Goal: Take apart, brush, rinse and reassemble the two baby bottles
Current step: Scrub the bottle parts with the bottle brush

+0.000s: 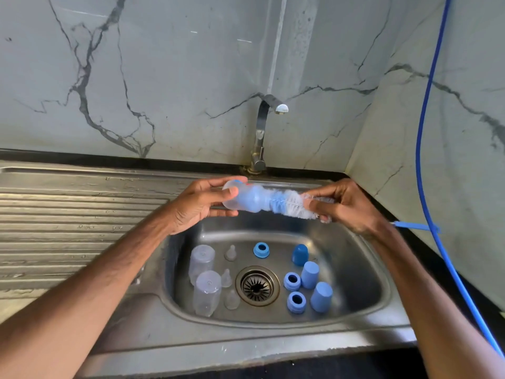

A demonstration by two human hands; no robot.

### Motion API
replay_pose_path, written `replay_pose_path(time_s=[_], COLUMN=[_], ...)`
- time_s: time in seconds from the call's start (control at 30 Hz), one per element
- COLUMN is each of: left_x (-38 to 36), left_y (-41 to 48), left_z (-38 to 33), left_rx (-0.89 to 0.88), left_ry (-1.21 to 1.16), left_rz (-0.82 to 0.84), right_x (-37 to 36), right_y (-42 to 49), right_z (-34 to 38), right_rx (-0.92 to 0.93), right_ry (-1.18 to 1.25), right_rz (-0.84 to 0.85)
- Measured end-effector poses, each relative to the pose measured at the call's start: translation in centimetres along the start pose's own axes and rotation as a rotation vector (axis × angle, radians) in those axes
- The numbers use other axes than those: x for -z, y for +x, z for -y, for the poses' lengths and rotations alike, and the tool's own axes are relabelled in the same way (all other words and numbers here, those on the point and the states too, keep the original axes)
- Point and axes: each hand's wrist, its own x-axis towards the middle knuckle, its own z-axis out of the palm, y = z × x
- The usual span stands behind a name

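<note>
Your left hand (200, 203) grips the bottle (246, 199) by its base, held sideways, mouth toward your right hand (347, 206). Bottle: clear, waisted, tinted blue where the brush (289, 202) sits inside. Right hand pinches the brush stem; white and blue bristles show between the hands. Below your left hand, in the sink (341, 269): two upturned bottles (202, 262), clear.
</note>
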Motion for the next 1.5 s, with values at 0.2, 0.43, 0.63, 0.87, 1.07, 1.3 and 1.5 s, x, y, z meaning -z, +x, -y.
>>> replay_pose_path(time_s=[0.2,0.43,0.63,0.87,1.07,1.3,1.5], left_x=[0.4,-0.3,-0.6,-0.6,-0.7,2.1,2.0], left_y=[0.0,0.5,0.4,0.3,0.5,-0.1,0.8], left_z=[0.0,0.3,0.4,0.2,0.4,-0.1,-0.1], left_rx=[-0.010,-0.003,0.015,0.002,-0.015,-0.022,-0.058], left_ry=[0.035,0.080,0.109,0.094,0.073,-0.103,-0.223], left_rz=[-0.054,-0.096,-0.069,-0.115,-0.157,-0.404,-0.614], right_x=[1.1,0.9,0.2,-1.2,-3.0,-1.5,-1.0], right_y=[0.2,0.4,0.6,0.5,0.1,0.1,0.6], right_z=[-0.4,-0.5,-0.2,0.0,0.5,0.7,-0.1], right_rx=[-0.003,-0.013,-0.002,-0.039,-0.057,-0.074,-0.169], right_ry=[-0.222,-0.410,-0.498,-0.456,-0.427,-0.315,-0.220], right_rz=[-0.013,-0.068,-0.127,-0.119,-0.139,-0.156,-0.226])
